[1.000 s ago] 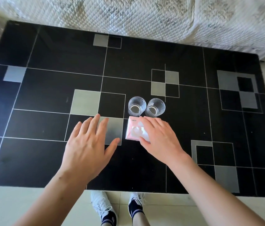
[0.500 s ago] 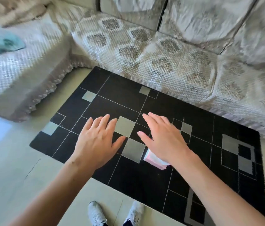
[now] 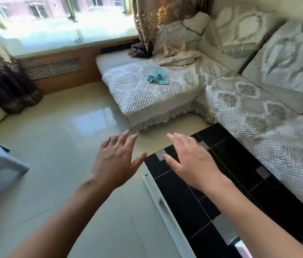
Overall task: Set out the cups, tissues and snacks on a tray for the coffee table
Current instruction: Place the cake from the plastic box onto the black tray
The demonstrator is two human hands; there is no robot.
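Two bare hands hovered palm-down with fingers spread, each grip released and grasping nothing. The left hand (image 3: 114, 161) hung over the pale tiled floor (image 3: 53, 146), just beside the near corner of the black glass desk (image 3: 240, 192), while the right hand (image 3: 191, 161) hung over that corner; whether it touched the glass could not be told. The desk, marked with thin white lines and grey squares, ran from the middle of the view toward five o'clock. A sliver of pink-and-white packet (image 3: 242, 248), possibly the tissues, lay on the desk at the bottom edge, at about five o'clock from the right hand and well apart from it. No cups, snacks or tray were in view. A quilted white sofa (image 3: 258, 112) stretched beside the desk from one to four o'clock, with a teal cloth (image 3: 158, 79) lying on its chaise at twelve o'clock. A bright window (image 3: 53, 21) filled eleven o'clock, a patterned curtain (image 3: 150, 21) beside it.
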